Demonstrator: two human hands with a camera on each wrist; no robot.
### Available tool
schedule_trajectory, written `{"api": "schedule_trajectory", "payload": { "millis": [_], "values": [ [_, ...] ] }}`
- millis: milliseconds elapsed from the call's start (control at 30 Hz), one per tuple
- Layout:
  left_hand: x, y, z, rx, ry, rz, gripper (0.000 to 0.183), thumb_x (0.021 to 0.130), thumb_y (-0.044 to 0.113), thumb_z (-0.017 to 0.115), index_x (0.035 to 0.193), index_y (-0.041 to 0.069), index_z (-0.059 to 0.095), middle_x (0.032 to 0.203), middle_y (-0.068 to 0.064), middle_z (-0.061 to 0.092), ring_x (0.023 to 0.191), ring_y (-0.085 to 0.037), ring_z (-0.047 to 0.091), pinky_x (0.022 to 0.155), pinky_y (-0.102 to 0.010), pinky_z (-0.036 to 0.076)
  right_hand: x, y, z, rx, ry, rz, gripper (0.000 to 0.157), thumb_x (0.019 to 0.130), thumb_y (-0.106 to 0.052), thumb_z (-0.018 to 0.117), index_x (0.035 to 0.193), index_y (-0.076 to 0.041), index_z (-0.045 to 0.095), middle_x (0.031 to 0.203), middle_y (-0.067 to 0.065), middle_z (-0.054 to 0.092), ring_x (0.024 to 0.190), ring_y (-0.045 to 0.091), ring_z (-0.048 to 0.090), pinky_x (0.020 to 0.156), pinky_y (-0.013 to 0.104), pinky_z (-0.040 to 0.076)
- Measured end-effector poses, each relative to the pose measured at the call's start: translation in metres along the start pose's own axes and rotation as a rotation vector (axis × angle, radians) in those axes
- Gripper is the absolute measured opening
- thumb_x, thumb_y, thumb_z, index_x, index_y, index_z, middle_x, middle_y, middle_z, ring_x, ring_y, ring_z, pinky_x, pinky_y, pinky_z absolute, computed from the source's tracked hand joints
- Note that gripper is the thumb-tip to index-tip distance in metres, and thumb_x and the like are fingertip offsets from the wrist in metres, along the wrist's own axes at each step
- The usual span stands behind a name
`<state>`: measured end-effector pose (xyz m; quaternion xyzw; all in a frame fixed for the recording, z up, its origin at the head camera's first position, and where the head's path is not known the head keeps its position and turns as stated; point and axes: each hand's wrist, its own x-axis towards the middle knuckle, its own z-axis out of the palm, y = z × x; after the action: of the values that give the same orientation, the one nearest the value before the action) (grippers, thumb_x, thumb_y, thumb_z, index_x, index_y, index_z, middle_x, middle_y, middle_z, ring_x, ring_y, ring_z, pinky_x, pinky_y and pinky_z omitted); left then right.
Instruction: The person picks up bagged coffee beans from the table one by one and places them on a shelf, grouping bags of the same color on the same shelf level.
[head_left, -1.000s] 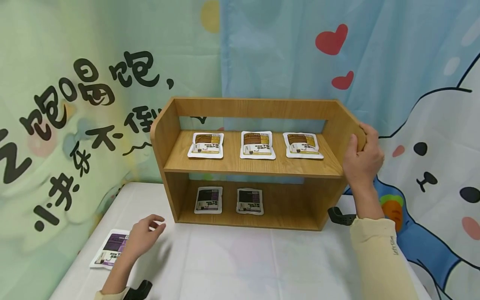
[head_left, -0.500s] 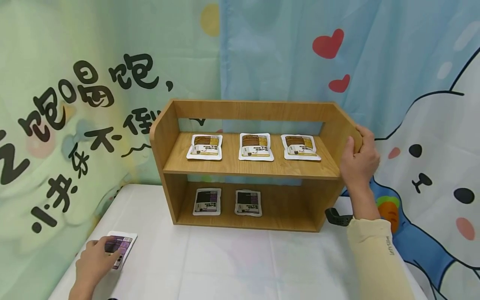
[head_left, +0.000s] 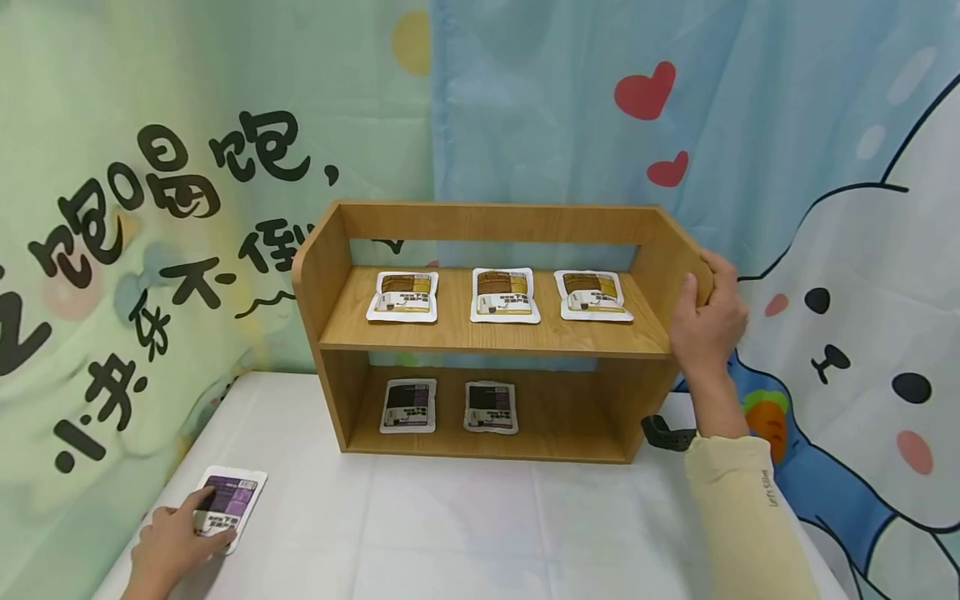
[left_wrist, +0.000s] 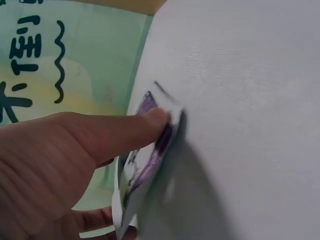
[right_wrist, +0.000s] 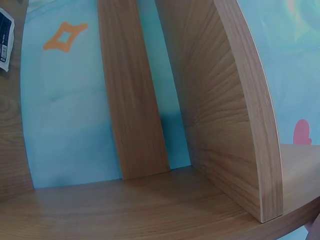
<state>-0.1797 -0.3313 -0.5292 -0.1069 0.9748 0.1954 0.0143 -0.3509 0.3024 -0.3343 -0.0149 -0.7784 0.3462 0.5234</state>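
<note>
A white-edged purple pouch [head_left: 232, 500] is at the left of the white table. My left hand [head_left: 167, 543] pinches it at its left and near edges. In the left wrist view the thumb lies across the printed face of the pouch [left_wrist: 150, 155], with fingertips at its other edge, and the pouch looks tilted. My right hand [head_left: 711, 321] grips the rounded front edge of the right side panel of a two-tier wooden shelf [head_left: 491, 337]. The right wrist view shows that shelf [right_wrist: 215, 85] close up, with only a sliver of hand at the lower right corner.
On the upper tier lie three brown-and-white pouches, among them the middle pouch [head_left: 505, 296]. Two dark pouches, the left one [head_left: 408, 406] and the right one [head_left: 491, 407], lie on the lower tier. Printed curtains [head_left: 525, 108] hang behind the table [head_left: 450, 525].
My left hand has moved left and toward me from beside the shelf to the purple pouch, and has taken hold of it. The right hand keeps its grip; the view has shifted slightly.
</note>
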Motion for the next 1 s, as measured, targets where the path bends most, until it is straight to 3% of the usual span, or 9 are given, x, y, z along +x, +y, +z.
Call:
{"api": "schedule_trajectory", "payload": {
  "millis": [100,200,333,467,667,1000],
  "values": [
    [0.001,0.001,-0.002,-0.010,-0.010,-0.009,0.095,0.067,0.056,0.080,0.134,-0.002,0.046,0.094,-0.036,0.048,0.079,-0.043,0.053,0.064,-0.059,0.044,0.001,-0.001,0.001,0.010,0.010,-0.017,0.032,0.100,-0.025,0.051,0.130,-0.014,0.058,0.116,0.013,0.067,0.093,0.032,0.066,0.073,0.035,0.049],
    [0.006,0.003,-0.001,-0.048,-0.004,0.041,0.091,0.067,0.052,0.083,0.130,-0.005,0.051,0.093,-0.034,0.053,0.078,-0.037,0.055,0.066,-0.056,0.046,0.001,-0.001,0.001,0.017,0.012,-0.025,0.032,0.100,-0.025,0.051,0.130,-0.015,0.058,0.115,0.013,0.067,0.091,0.033,0.065,0.071,0.030,0.047],
    [0.012,0.003,0.004,-0.134,-0.022,0.078,0.080,0.066,0.041,0.087,0.124,-0.007,0.057,0.107,-0.039,0.057,0.092,-0.047,0.058,0.077,-0.058,0.045,-0.001,-0.001,0.000,0.005,0.002,-0.015,0.032,0.100,-0.026,0.050,0.130,-0.015,0.057,0.114,0.014,0.067,0.091,0.032,0.066,0.071,0.027,0.047],
    [0.018,0.006,0.010,-0.221,-0.032,0.074,0.071,0.066,0.037,0.088,0.119,-0.004,0.063,0.115,-0.038,0.057,0.105,-0.053,0.054,0.084,-0.061,0.043,-0.002,0.000,0.000,-0.002,0.001,-0.018,0.032,0.100,-0.025,0.050,0.130,-0.015,0.057,0.115,0.015,0.067,0.091,0.034,0.066,0.072,0.036,0.050],
    [0.024,0.017,0.024,-0.349,0.038,0.061,0.045,0.071,0.027,0.086,0.102,0.000,0.069,0.113,-0.033,0.061,0.106,-0.047,0.055,0.089,-0.058,0.041,-0.001,0.000,-0.001,0.008,0.002,-0.007,0.032,0.101,-0.025,0.050,0.131,-0.014,0.056,0.118,0.015,0.066,0.096,0.035,0.065,0.077,0.054,0.051],
    [0.025,0.053,0.046,-0.576,0.006,0.090,0.042,0.072,0.010,0.085,0.109,0.000,0.068,0.120,-0.026,0.059,0.109,-0.036,0.053,0.094,-0.050,0.039,-0.001,0.000,0.001,0.002,-0.005,-0.003,0.033,0.101,-0.028,0.050,0.131,-0.015,0.056,0.118,0.013,0.066,0.097,0.033,0.066,0.077,0.049,0.052]
  ]
}}
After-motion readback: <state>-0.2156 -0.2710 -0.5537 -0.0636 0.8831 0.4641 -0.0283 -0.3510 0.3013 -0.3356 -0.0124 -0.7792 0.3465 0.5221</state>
